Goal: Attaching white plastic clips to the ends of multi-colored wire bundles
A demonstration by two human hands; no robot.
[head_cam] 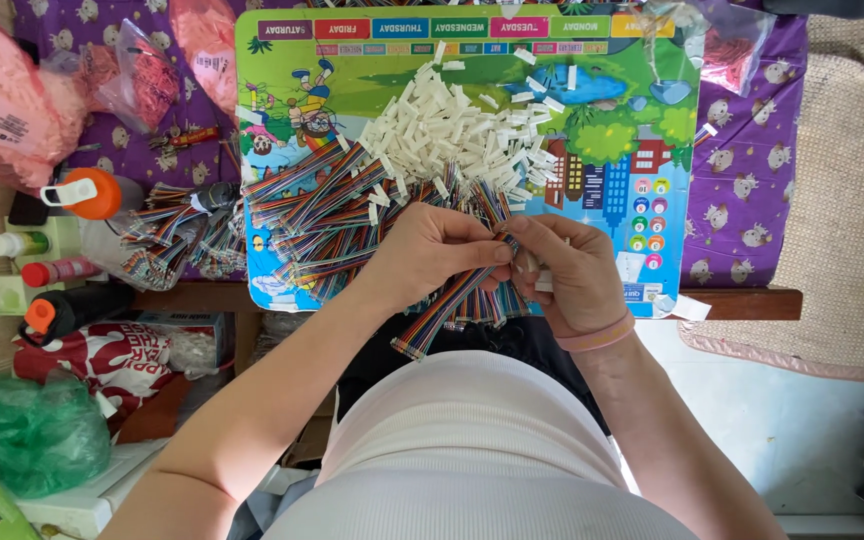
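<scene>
While pinched, ribbon cable (449, 300), between both thumbs

The right hand (577, 275) hides whatever its fingers pinch; the ribbon cable's (452, 300) upper end is covered too.

The mat (282, 60) is bright green with cartoon pictures. On it lie white clips (452, 130) and rainbow-striped ribbon cables (322, 200). Beneath the mat, the cloth (752, 170) is purple with small animals; left of it, pink bags (2, 100).
</scene>
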